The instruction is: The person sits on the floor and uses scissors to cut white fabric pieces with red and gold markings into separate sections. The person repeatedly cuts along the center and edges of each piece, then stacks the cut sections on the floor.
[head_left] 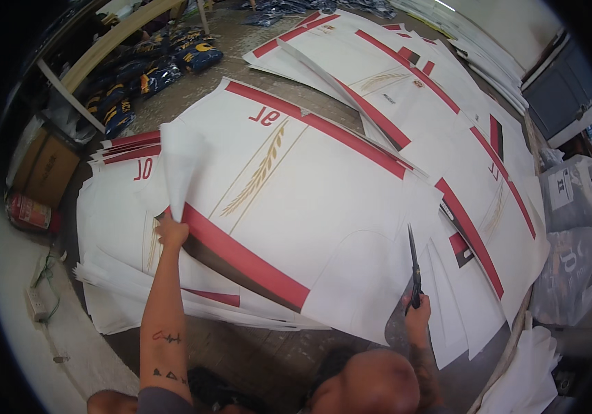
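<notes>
A large white printed sheet (323, 179) with red side bands and a gold wheat-ear motif lies across the pile before me. My left hand (172, 231) is closed on its near left edge, where a corner curls upward. At the sheet's right side, my right hand (418, 312) grips black-handled scissors (414, 265), their long blades pointing away from me. I cannot tell whether the blades touch the sheet. A stack of similar sheets (120, 196) lies under and left of my left hand.
More printed sheets (440, 90) overlap at the far right. Dark packed garments (161, 72) lie on the floor by a wooden table frame (113, 45). A cardboard box (46, 162) and a red fire extinguisher (32, 212) stand left; filled plastic bags (572, 269) sit right.
</notes>
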A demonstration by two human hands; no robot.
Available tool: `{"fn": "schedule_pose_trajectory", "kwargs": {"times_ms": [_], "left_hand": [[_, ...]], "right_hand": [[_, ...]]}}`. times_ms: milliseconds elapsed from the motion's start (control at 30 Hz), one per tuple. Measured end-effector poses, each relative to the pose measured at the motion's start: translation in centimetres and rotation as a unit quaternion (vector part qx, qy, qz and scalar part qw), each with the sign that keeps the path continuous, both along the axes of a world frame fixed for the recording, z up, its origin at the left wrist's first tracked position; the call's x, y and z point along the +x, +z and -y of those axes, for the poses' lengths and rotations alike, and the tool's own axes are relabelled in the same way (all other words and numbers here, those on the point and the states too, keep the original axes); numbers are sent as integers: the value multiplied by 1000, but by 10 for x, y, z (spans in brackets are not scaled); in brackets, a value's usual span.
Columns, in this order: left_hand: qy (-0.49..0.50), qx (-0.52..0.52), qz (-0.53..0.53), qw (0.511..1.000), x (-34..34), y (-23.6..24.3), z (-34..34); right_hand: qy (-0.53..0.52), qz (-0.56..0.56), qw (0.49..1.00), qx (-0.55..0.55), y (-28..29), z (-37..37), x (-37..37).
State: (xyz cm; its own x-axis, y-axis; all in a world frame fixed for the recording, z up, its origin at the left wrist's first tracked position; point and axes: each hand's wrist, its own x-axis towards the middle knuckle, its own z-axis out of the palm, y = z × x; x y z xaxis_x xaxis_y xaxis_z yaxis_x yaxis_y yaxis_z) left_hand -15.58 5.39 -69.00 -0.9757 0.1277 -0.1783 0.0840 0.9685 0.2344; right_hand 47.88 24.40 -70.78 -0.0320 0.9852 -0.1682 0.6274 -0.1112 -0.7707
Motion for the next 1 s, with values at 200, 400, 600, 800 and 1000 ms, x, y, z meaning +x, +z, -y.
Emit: {"fn": "schedule_pose_trajectory", "kwargs": {"times_ms": [200, 400, 600, 800, 1000], "left_hand": [[257, 195, 0, 946, 39, -34, -4], [264, 334, -22, 905, 73, -79, -40], [374, 439, -14, 817, 27, -83, 43], [404, 362, -45, 839, -2, -58, 205], [317, 37, -157, 935, 33, 5, 235]], "right_hand": [[-91, 95, 988, 83, -15, 33, -17], [-89, 3, 995, 48, -40, 51, -61], [9, -70, 997, 14, -47, 40, -79], [35, -189, 981, -13, -59, 27, -94], [91, -204, 974, -29, -58, 28, -112]]}}
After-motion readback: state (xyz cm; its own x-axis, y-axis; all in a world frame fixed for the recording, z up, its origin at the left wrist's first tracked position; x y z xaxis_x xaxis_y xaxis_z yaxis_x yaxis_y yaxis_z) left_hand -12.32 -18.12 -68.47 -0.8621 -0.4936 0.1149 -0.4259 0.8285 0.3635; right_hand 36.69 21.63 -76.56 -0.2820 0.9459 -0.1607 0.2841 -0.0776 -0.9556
